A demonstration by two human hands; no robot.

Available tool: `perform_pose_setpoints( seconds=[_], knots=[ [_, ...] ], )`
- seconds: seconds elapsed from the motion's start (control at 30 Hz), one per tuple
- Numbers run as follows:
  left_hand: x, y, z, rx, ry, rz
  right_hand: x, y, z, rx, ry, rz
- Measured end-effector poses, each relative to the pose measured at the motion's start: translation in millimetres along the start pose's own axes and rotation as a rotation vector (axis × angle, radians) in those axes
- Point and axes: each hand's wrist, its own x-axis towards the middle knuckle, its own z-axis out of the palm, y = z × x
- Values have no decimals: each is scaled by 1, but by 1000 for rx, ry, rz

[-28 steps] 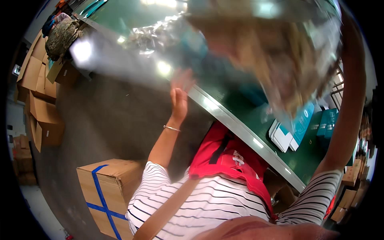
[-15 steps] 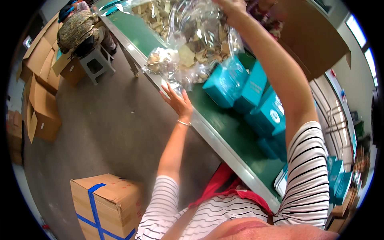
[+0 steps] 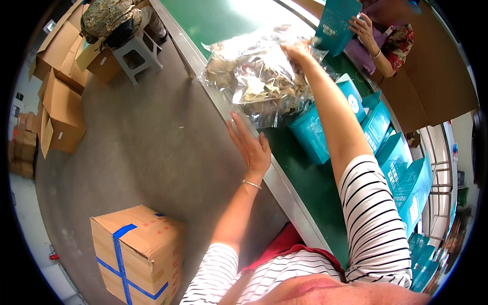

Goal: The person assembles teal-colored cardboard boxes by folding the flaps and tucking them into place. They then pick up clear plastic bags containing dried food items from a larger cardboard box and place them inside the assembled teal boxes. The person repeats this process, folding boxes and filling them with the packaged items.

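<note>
Clear plastic bags of pale dried pieces lay on the green table, beside teal boxes. Right hand touched them, closure impossible to tell; left hand, empty, fingers spread, stood at the metal edge.

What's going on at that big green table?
Someone's right hand is on some clear bags of dried bits on the green table. The left hand, open and holding nothing, is by the table's metal edge. Teal boxes sit right of the bags, and a co-worker across the table holds a teal carton.
</note>
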Motion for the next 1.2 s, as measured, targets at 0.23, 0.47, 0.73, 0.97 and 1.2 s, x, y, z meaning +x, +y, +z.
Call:
perform_pose_setpoints(
  seconds=[0.23, 0.47, 0.73, 0.97, 1.2],
  knots=[
    [2, 6, -1, 190, -108, 68, 5, 6, -52, 212, -99, -54],
    [0, 1, 12, 181, -49, 124, -50, 62, -214, -27, -45, -230],
    [3, -65, -15, 351, 161, 410, -337, 189, -383, 329, 378, -373],
    [3, -34, 22, 186, 113, 171, -797, 483, -410, 142, 1421, 267],
    [32, -84, 60, 377, 125, 56, -1180, 593, -41, 511, 1897, 1684]
  ],
)
